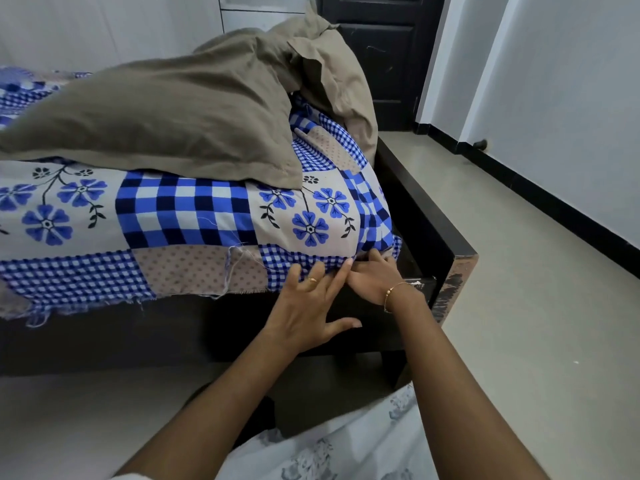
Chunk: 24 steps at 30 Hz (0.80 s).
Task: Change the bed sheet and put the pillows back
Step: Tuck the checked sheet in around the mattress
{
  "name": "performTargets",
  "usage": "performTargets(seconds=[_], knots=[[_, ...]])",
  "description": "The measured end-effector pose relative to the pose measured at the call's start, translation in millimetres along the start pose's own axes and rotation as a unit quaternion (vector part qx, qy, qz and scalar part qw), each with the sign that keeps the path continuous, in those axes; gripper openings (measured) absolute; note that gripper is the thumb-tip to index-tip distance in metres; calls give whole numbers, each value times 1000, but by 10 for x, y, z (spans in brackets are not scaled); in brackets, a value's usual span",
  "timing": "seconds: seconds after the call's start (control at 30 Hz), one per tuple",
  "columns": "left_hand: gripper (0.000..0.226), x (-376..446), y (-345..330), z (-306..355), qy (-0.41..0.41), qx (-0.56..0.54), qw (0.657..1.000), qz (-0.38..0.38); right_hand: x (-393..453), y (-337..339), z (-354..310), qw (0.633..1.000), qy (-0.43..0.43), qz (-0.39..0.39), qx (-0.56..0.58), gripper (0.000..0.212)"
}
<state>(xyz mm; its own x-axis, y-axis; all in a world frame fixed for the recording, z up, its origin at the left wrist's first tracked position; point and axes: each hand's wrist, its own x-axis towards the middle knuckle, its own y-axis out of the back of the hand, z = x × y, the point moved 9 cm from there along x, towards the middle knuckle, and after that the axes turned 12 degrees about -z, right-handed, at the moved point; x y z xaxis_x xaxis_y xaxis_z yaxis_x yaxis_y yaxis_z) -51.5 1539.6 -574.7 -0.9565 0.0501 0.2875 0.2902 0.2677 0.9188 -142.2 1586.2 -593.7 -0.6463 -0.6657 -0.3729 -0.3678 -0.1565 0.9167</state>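
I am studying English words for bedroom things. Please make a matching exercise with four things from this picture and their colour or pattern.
Things:
1. pillow
2. bed sheet
3. bed frame
4. bracelet

Descriptions:
A. gold
B. dark, with a scuffed corner
C. plain olive-brown
D. blue checks and flowers

Pairs: 1-C, 2-D, 3-B, 4-A

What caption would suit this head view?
Both hands tuck the blue patchwork sheet at the bed frame's corner, olive pillows piled above.
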Motion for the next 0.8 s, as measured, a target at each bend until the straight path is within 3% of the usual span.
performTargets(seconds=[0.1,0.2,0.3,0.4,0.5,0.67,0.73,0.8], knots=[[71,-89,76,-69,-59,-34,996,65,-106,38,-31,999,33,17,4,34],[59,-214,102,-171,-106,-46,987,109,-117,37,-35,999,40,-7,10,39],[67,-211,80,-222,-75,-38,991,101,-20,-1,-26,998,33,-49,-13,60],[78,-104,-5,-206,-22,-21,998,60,133,10,-77,999,33,-12,-29,71],[78,-67,-58,-222,-1,-20,999,34,175,65,-78,996,21,67,-51,75],[78,-88,-69,-178,2,-56,996,65,-145,84,-91,969,-23,246,7,52],[75,-103,-85,-217,-9,-125,989,73,-408,68,-115,929,6,363,74,31],[67,-191,-79,-296,-38,-237,967,87,-744,69,-95,851,26,505,144,18]])
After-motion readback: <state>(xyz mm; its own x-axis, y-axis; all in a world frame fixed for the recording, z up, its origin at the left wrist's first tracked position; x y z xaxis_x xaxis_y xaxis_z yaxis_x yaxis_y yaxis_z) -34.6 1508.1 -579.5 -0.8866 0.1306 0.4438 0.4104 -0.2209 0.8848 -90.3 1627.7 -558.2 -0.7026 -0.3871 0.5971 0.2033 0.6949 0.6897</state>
